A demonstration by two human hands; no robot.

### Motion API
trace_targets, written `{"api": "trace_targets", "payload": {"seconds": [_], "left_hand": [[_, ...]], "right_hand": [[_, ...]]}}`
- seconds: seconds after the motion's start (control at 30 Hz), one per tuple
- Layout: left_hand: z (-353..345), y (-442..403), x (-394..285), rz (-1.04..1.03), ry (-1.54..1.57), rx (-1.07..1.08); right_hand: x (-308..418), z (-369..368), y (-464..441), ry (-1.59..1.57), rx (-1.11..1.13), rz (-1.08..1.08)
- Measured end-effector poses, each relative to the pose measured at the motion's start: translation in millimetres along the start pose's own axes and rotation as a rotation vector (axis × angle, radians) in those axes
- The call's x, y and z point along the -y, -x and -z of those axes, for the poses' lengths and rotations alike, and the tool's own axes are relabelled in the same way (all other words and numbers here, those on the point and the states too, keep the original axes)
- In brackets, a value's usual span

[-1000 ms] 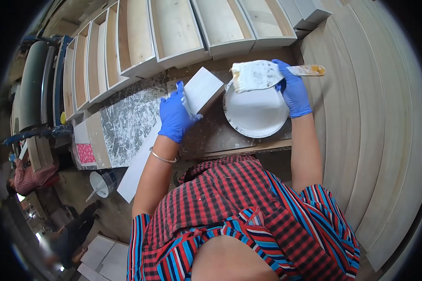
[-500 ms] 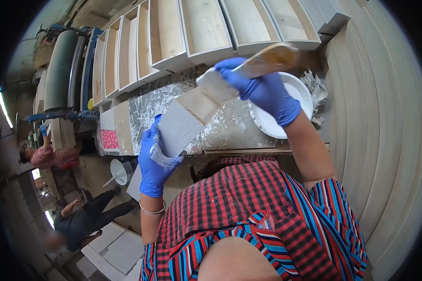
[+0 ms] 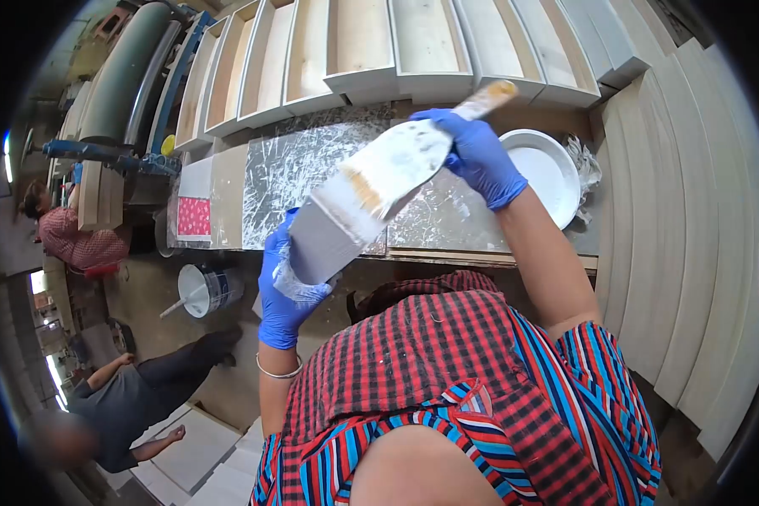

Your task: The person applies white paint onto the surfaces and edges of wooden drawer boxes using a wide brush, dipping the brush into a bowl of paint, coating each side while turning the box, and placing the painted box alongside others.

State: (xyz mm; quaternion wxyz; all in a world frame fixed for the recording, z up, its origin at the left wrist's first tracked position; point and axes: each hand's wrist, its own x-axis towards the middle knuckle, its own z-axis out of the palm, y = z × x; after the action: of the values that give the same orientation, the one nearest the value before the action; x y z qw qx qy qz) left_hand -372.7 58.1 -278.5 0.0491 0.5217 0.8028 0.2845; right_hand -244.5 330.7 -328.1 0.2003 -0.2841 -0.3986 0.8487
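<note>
My left hand point(image 3: 285, 287), in a blue glove smeared with white, grips the lower end of a board point(image 3: 319, 243) tilted above the table. My right hand point(image 3: 479, 158), also gloved in blue, is closed round a wide brush point(image 3: 405, 156) near its wooden handle. The white-coated bristles lie against the board's upper part and hide some of it. To the right of the brush, a round white basin point(image 3: 541, 173) with white contents stands on the table, partly behind my right hand and forearm.
Open wooden drawers point(image 3: 358, 38) line the table's far side. Long boards point(image 3: 675, 219) are stacked at the right. A bucket point(image 3: 198, 291) stands on the floor at the left. One person point(image 3: 135, 396) is at the lower left, another point(image 3: 80, 240) sits farther off near a roller machine point(image 3: 126, 76).
The brush has moved from over the basin onto the board. My left hand has turned the board and brought it nearer my body. The view has shifted, and the person at lower left has moved.
</note>
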Motion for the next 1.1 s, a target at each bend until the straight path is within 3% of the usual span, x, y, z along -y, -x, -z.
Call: {"api": "trace_targets", "payload": {"seconds": [0.13,0.23,0.37,0.5,0.63,0.77,0.87,0.97,1.0,1.1], "left_hand": [[17,21,27,0.018,0.097,-0.048],[23,30,39,-0.008,0.063,-0.048],[26,34,52,-0.023,0.13,-0.055],[29,43,60,-0.027,0.134,-0.083],[38,47,65,-0.029,0.133,-0.124],[31,47,61,0.002,0.129,-0.157],[23,45,54,0.005,0.135,-0.183],[16,38,43,-0.011,0.144,-0.186],[14,35,41,-0.004,0.135,-0.177],[4,33,38,0.025,0.123,-0.122]], "right_hand": [[5,8,10,0.477,-0.246,0.134],[12,-20,23,0.462,-0.232,0.28],[19,-79,42,0.269,0.05,0.23],[-1,-74,23,0.266,0.043,0.128],[7,-45,14,0.722,-0.323,0.214],[29,-76,33,0.553,-0.137,0.385],[40,-97,40,0.605,0.069,0.452],[39,-106,46,0.666,0.129,0.447],[35,-111,51,0.691,0.144,0.532],[39,-128,74,0.571,0.21,0.441]]}}
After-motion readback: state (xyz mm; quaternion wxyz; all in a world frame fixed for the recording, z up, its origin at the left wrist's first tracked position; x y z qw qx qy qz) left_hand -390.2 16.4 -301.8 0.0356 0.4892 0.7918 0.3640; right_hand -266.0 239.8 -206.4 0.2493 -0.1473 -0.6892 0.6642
